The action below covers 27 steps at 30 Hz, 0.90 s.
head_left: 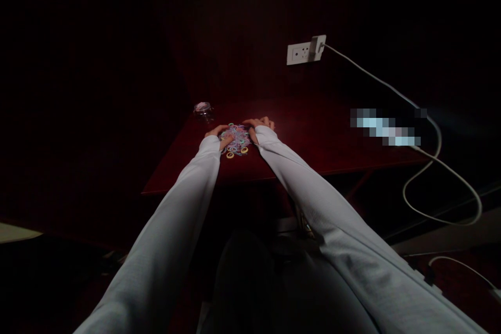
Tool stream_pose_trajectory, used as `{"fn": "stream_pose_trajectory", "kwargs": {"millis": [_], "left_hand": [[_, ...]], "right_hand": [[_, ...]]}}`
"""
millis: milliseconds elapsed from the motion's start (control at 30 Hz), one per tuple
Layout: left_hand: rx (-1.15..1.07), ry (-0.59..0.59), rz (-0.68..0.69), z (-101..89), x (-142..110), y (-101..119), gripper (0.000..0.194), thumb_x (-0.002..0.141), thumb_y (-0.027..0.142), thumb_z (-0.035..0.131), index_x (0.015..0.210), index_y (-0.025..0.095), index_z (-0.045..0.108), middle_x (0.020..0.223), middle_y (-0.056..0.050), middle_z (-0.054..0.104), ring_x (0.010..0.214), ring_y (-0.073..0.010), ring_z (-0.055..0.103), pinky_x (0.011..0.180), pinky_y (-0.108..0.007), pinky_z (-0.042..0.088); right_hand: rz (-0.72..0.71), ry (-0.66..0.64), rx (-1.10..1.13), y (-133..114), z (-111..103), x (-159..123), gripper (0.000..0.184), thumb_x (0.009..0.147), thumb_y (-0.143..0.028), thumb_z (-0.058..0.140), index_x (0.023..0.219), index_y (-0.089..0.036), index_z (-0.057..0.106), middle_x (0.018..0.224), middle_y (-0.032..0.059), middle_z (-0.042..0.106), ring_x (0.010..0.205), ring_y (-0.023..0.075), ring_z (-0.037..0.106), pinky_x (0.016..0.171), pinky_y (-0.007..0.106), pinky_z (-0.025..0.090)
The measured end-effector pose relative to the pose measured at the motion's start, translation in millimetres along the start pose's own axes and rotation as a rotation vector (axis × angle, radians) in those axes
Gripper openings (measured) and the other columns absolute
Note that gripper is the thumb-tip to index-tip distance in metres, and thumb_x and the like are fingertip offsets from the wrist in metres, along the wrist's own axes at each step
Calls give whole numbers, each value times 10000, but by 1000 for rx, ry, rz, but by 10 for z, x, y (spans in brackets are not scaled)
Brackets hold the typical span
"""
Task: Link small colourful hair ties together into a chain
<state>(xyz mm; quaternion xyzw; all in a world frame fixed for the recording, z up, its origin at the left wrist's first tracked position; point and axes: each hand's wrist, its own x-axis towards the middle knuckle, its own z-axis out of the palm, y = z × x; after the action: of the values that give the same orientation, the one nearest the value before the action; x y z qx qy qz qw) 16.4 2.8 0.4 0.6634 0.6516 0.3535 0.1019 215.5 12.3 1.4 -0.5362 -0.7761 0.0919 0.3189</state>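
Note:
A loose pile of small, colourful hair ties (237, 138) lies on the dark red table, mostly pale purple with some green, yellow and pink rings. My left hand (217, 133) rests at the pile's left side, its thumb and fingers apart and touching the ties. Around the right side curves my right hand (261, 124), fingers spread and bent, its thumb near the pile's edge. Neither hand visibly grips a tie. Two yellow ties sit at the near edge of the pile. Beyond my left hand stands a small clear jar (202, 108) with something pinkish at its top.
The table (313, 151) ends at a near edge in front of my body. A wall socket (299, 54) holds a white charger (318, 44). Its white cable (385, 82) loops down past the table's right side to a blurred-out device (385, 128).

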Motion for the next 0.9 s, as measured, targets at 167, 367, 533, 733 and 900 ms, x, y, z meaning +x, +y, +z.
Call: {"fn": "stream_pose_trajectory", "kwargs": {"millis": [167, 367, 533, 733, 900], "left_hand": [[-25, 18, 13, -25, -3, 1, 315, 812, 238, 758, 1119, 256, 823, 1200, -56, 834, 1143, -269, 756, 1063, -351, 565], [-45, 71, 5, -24, -15, 6, 213, 830, 249, 740, 1019, 245, 838, 1096, -71, 842, 1074, -262, 764, 1023, -350, 583], [-44, 141, -12, -35, -14, -2, 176, 868, 264, 716, 999, 237, 830, 1013, -61, 833, 1022, -250, 754, 993, -335, 574], [-92, 214, -62, -50, -22, 34, 233, 890, 289, 659, 1036, 206, 820, 970, -68, 816, 917, -222, 736, 873, -301, 580], [-122, 243, -100, -46, -6, 53, 225, 912, 294, 662, 1025, 184, 823, 916, -70, 798, 909, -212, 742, 896, -286, 579]], "right_hand": [[53, 62, 9, 18, 7, -6, 451, 1007, -201, 476, 1357, -293, 744, 1307, 62, 765, 1305, 312, 523, 1133, 471, 325], [76, 74, 44, 59, 54, 36, 396, 1010, -226, 489, 1266, -288, 785, 1286, 53, 770, 1311, 302, 513, 1142, 478, 313], [55, 78, 46, 91, 77, 49, 356, 1008, -250, 510, 1211, -281, 800, 1258, 68, 772, 1296, 312, 507, 1123, 491, 326], [44, 76, 79, 113, 88, 56, 322, 1018, -278, 514, 1164, -294, 801, 1231, 63, 766, 1277, 307, 501, 1117, 474, 321], [42, 43, 100, 98, 64, 64, 308, 1014, -258, 531, 1139, -283, 812, 1232, 71, 764, 1290, 310, 501, 1139, 476, 306]]}}
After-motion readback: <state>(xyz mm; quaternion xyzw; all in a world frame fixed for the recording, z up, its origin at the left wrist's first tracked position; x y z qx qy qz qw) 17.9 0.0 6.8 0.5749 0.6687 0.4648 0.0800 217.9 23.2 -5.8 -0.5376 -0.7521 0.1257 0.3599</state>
